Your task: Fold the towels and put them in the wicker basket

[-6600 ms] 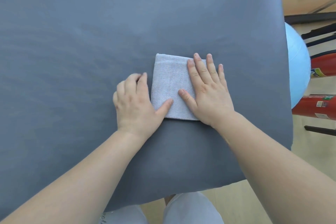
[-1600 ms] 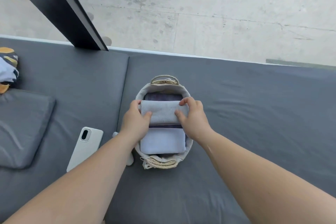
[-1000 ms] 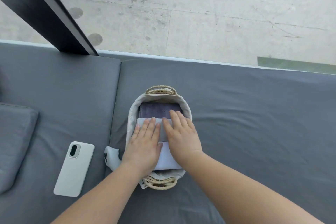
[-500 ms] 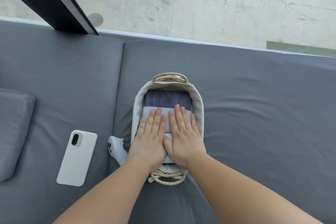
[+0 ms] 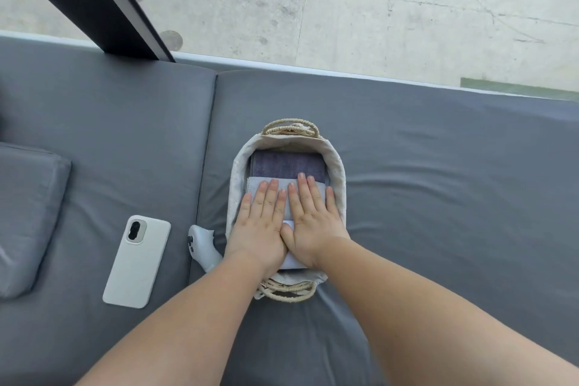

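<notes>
A small oval wicker basket [image 5: 339, 185] with a pale cloth lining and rope handles sits on the grey cushion. Inside it, a folded dark purple towel [image 5: 288, 164] lies at the far end. A folded light grey towel [image 5: 254, 186] lies in front of it, and a pale towel [image 5: 293, 262] shows at the near end. My left hand [image 5: 258, 226] and my right hand [image 5: 311, 219] lie flat side by side, fingers straight, pressing on the light grey towel. Both hands hide most of the towels beneath them.
A white phone [image 5: 137, 261] lies face down left of the basket. A pale grey controller [image 5: 202, 246] sits against the basket's left side. A grey pillow [image 5: 25, 216] is at the far left. Beyond the cushion's far edge are a dark post [image 5: 94, 3] and concrete floor [image 5: 376, 9].
Earlier I pressed the grey towel flat on the cushion, then carried it folded to the basket with both hands. Since laying it in, my flat hands have stayed pressing on it.
</notes>
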The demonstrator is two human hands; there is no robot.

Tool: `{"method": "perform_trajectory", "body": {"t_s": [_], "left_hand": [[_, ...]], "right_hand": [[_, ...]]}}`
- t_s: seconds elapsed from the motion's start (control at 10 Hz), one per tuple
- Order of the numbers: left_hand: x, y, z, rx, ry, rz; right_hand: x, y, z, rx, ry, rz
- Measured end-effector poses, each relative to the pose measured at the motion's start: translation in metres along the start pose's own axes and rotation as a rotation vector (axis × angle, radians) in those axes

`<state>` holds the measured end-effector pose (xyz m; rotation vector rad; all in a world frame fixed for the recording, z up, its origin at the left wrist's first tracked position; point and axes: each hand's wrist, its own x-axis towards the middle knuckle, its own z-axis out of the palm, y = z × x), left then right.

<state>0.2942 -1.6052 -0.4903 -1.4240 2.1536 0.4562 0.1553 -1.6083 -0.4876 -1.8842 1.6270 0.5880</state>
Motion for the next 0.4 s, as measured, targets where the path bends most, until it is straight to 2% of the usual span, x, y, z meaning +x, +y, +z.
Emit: {"method": "perform_trajectory", "body": {"t_s": [0.1, 0.4], "left_hand": [[-0.014, -0.003, -0.013, 0.003, 0.022, 0.001], [-0.085, 0.009, -0.029, -0.048, 0.063, -0.061]], "right_hand": [[-0.018, 0.005, -0.010, -0.077, 0.049, -0.052], [-0.101, 0.017, -0.012, -0.077, 0.140, 0.045]]}}
